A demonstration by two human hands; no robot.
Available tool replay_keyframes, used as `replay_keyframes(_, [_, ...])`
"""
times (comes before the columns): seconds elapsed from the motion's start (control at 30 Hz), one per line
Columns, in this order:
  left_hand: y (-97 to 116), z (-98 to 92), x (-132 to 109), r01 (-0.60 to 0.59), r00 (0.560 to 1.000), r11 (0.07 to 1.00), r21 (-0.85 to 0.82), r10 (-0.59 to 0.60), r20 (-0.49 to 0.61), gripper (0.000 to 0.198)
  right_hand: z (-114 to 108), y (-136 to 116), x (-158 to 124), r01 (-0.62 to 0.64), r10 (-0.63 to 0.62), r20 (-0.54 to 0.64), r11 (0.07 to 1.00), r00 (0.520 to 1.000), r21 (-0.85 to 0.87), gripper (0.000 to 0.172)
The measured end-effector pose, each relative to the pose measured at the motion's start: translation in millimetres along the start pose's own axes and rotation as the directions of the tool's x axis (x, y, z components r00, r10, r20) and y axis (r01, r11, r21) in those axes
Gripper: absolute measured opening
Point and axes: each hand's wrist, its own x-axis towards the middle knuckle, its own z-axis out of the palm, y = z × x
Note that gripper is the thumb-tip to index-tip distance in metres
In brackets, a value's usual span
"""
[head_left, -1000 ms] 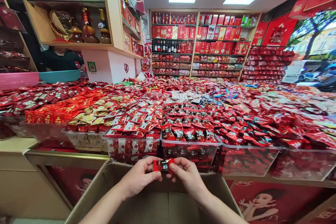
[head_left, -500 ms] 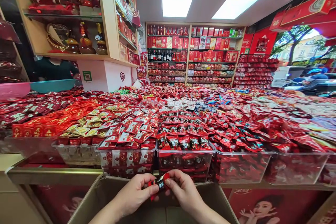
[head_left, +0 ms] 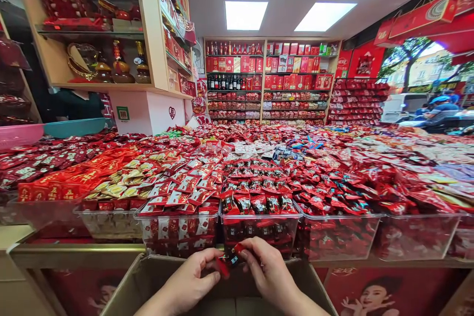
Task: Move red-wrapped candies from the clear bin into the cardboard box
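Observation:
Over an opened cardboard box [head_left: 128, 284], my right hand [head_left: 268, 269] pinches one end of a small wrapped candy [head_left: 234, 259], black in the middle with white lettering and red at the ends. Beside it, a blurred red wrapper piece [head_left: 222, 267] sits at the fingertips of my left hand [head_left: 196, 276], between thumb and index finger. Whether that red piece is the same candy's other end or a second candy, I cannot tell. Just beyond my hands stands a clear bin [head_left: 261, 231] filled with matching red and black candies [head_left: 259, 203].
More clear bins of wrapped sweets flank it, including red and white packets [head_left: 185, 197] on the left and a bin [head_left: 340, 237] on the right. A wooden cabinet [head_left: 146, 24] overhangs the left side. Shelves [head_left: 264, 79] line the back wall. A pink basin [head_left: 20, 134] sits far left.
Half a second ago both hands held the candy level between them. Now its right part is tilted up in my right fingers, and the red piece by my left fingers points down. The view has tipped up slightly.

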Motion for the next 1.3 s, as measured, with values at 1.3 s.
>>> replay_keyframes(1.3, [-13.0,-5.3,8.1,0.088,0.986,0.996,0.011,-0.086,-0.141,0.019,-166.4,52.7,234.7,-0.243,0.366,0.017,0.651,0.931,-0.719,0.017])
